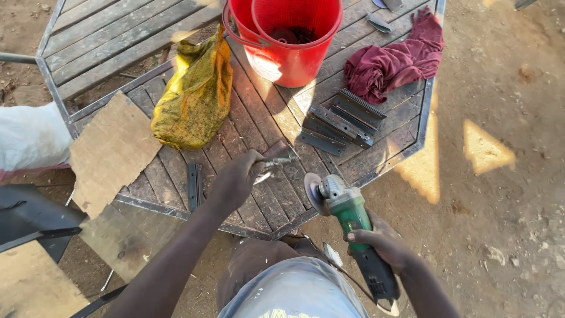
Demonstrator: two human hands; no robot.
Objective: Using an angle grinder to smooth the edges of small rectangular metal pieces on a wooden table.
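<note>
The metal piece [275,164] lies near the desk [176,65] front edge, pinned by the closed left hand [234,179], so the right hand [381,241], gripping the green grinder [344,206], should probably keep the disc [312,191] away from those fingers.

You are gripping a grinder and locking pliers over the table.

Your right hand [382,240] is holding the green angle grinder [347,213]; your left hand [235,179] is clasping locking pliers [276,164] above the slatted table [247,118].
</note>
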